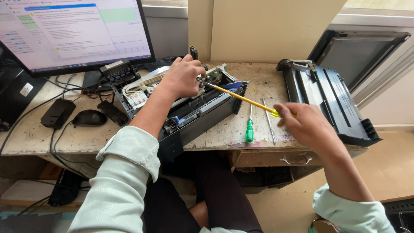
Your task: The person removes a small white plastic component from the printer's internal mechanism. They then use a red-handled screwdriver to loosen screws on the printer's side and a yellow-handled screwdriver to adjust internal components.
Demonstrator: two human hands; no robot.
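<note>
Gripping a yellow-handled screwdriver (246,100) in closed fingers, right hand (304,125) near the desk's (241,129) front edge, long shaft angled up-left into an opened black printer (189,108). Left hand (183,77) curled, pressed on the printer's top, hold unclear. Printer mid-desk, cover off, white ribbon cables and green circuit board exposed. Green-handled screwdriver (249,129) lying just beside, towards the front edge. White rectangular label (26,89) on a black box at the left edge.

Pale mint shirt sleeves with buttoned cuffs, dark trousers.
</note>
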